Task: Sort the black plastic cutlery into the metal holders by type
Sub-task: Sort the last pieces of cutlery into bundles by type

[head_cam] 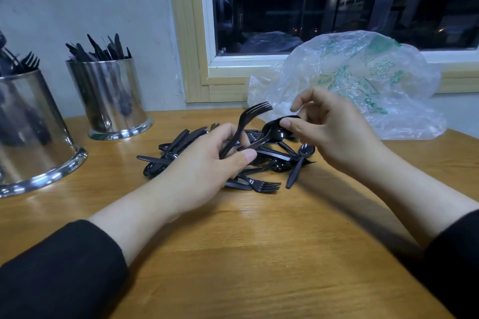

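A pile of black plastic cutlery lies on the wooden table. My left hand grips a black fork by its handle, tines pointing up and right, along with the handle of a black spoon. My right hand pinches the bowl end of that spoon above the pile. Two metal holders stand at the left: the near one holds forks, the far one holds knives.
A crumpled clear plastic bag with green print lies behind my right hand, against the window frame. The wall runs close behind the holders. Bare wood stretches between the pile and the table's near edge.
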`<state>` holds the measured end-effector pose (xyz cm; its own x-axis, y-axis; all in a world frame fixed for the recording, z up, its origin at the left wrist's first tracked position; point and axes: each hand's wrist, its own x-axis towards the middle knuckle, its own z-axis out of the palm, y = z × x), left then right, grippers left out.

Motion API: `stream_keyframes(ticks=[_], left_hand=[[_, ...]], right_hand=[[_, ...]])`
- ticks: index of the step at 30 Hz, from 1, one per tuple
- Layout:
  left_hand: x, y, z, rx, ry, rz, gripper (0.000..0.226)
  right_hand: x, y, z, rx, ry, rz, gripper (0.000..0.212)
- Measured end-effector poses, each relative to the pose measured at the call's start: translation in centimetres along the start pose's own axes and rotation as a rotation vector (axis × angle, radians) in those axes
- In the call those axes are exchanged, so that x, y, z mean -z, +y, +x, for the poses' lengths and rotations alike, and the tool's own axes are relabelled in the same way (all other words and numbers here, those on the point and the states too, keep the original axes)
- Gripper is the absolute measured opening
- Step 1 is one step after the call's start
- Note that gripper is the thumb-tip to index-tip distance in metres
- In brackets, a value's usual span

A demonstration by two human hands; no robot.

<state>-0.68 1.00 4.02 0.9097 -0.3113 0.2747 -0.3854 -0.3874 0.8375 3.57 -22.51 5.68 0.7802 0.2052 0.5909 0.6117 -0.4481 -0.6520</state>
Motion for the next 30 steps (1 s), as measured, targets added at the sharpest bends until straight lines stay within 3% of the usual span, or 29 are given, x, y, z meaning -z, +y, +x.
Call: stream_keyframes(ticks=[5, 12, 16, 20, 25, 30], left_hand=[[0.0, 0.1, -0.2, 0.026, -0.048, -0.066, 0.003], [0.6, 0.2, -0.3, 0.024, -0.117, -0.012, 0.018], [0.8, 0.0, 0.2, 0.102, 0.089, -0.098, 0.029], [1.9, -0.2, 0.8, 0.137, 0.317, -0.184, 0.027], [2.3, -0.6, 0.8, 0.116, 0.359, -0.095, 0.028], [2.3, -1.0, 0.8, 0.050, 0.340, -0.054, 0.020]], right_hand=[[-0.8, 0.3, -0.3, -0.096, -0.136, -0.066, 0.019], [-1.8, -0.4, -0.5, -0.113, -0.059, 0.013, 0.017], [-1.2, -0.3, -0.5, -0.155, -0.101, -0.211, 0.028], [-1.0, -1.0, -1.0, -0.197, -0.434, -0.469, 0.036], [-2.1, -1.4, -1.5, -0.145, -0.566, -0.553, 0.034], [-2.4, -1.2, -1.5, -0.161, -0.571, -0.525, 0.022]])
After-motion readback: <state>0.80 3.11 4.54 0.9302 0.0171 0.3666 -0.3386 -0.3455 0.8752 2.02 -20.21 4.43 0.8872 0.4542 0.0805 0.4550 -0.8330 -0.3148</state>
